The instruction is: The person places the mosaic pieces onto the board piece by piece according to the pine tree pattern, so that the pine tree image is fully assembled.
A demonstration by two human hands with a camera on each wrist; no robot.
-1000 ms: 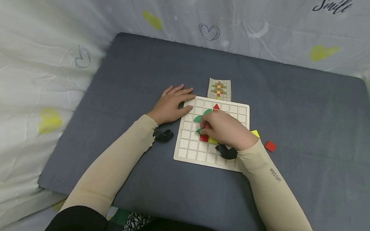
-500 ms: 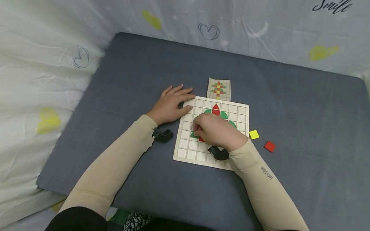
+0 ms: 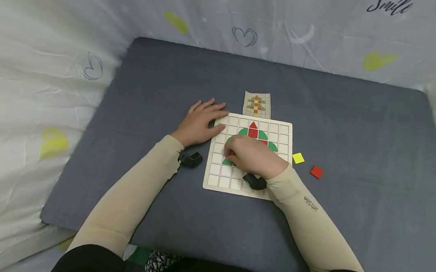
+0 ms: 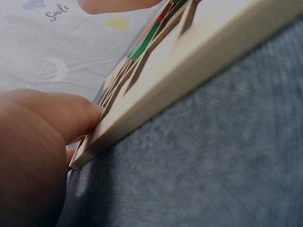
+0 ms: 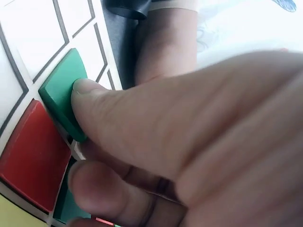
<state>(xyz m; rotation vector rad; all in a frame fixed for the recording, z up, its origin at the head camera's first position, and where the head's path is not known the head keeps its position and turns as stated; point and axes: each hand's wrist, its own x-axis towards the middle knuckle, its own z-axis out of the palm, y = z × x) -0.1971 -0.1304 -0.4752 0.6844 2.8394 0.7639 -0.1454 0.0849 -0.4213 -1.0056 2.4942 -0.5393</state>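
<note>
A pale wooden grid board [image 3: 215,168] lies on the table, with red and green flat pieces set in its squares. My right hand [image 3: 252,156] is over its middle and pinches a rounded-corner green piece [image 5: 59,90] with the thumb. In the right wrist view this piece is slightly tilted over a square, beside a red square piece [image 5: 35,156]. My left hand [image 3: 200,125] rests with spread fingers at the board's far left corner, its thumb on the rim. A red triangle piece [image 3: 253,124] sits near the top of the board. My right hand hides several pieces.
A small pattern card [image 3: 256,106] with a tree-like design lies at the board's far edge. To the right, a loose yellow square [image 3: 298,158] and a loose red square [image 3: 316,172] lie on the grey table [image 3: 368,160]. Printed curtains surround the table.
My right hand has moved left and slightly toward me across the board, bringing the green piece to a left square. More pieces at the upper right are uncovered. My left hand stays put.
</note>
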